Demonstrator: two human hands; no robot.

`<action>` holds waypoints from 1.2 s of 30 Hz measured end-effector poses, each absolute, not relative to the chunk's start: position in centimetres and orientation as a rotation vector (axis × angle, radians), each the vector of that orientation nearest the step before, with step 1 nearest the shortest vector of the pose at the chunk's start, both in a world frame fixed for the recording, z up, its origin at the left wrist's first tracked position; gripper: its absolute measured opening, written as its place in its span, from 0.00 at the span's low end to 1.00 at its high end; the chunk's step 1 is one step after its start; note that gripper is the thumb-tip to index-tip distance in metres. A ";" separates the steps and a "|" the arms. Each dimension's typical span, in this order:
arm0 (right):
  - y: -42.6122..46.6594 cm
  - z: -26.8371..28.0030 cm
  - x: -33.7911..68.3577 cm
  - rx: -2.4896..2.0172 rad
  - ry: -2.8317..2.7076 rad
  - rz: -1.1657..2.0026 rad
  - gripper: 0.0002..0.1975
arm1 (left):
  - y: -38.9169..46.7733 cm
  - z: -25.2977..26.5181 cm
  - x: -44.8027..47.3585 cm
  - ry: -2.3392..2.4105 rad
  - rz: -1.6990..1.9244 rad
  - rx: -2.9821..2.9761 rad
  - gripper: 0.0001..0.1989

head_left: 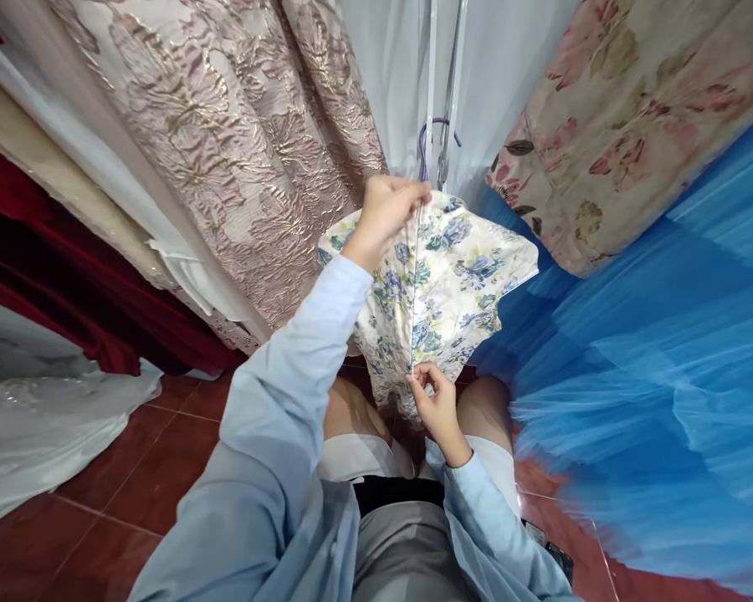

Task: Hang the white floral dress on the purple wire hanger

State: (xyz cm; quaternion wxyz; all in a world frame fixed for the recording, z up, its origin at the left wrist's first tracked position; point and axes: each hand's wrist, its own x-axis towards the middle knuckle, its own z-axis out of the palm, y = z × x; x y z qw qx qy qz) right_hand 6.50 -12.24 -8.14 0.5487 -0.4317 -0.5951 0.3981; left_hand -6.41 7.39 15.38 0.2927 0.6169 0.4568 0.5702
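Note:
A white dress point(458, 267) with blue and green flowers hangs in front of me on a purple hanger point(422, 150). A straight zipper line point(413, 293) runs down its middle. At the neckline, just under the hanger hook, my left hand point(386, 216) pinches the fabric at the line's upper end. Lower down, my right hand point(437, 410) has thumb and forefinger pressed together at the zipper's lower part; a zipper pull, if it is there, is hidden by the fingertips. Between the two hands the line is drawn straight. The dress's hem hangs between my knees.
White metal bars point(443, 75) carry the hanger. A pink-gold brocade gown point(238, 159) hangs to the left, with dark red fabric point(56, 267) beyond it. On the right are a rose-print cloth point(640, 142) and blue tulle point(658, 393). Red tiles point(163, 456) cover the floor.

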 end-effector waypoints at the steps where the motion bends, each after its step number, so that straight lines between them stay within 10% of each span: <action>1: -12.4 -8.4 6.6 -1.028 -1.413 0.948 0.07 | 7.2 15.0 -6.5 1.252 1.560 1.787 0.14; 18: 1.8 8.5 5.4 -0.776 -1.367 0.747 0.19 | 3.3 12.9 -9.4 1.228 1.406 2.579 0.12; 36: 5.0 6.4 4.0 -0.954 -1.377 0.646 0.09 | 3.1 12.3 -8.5 1.318 1.742 2.401 0.06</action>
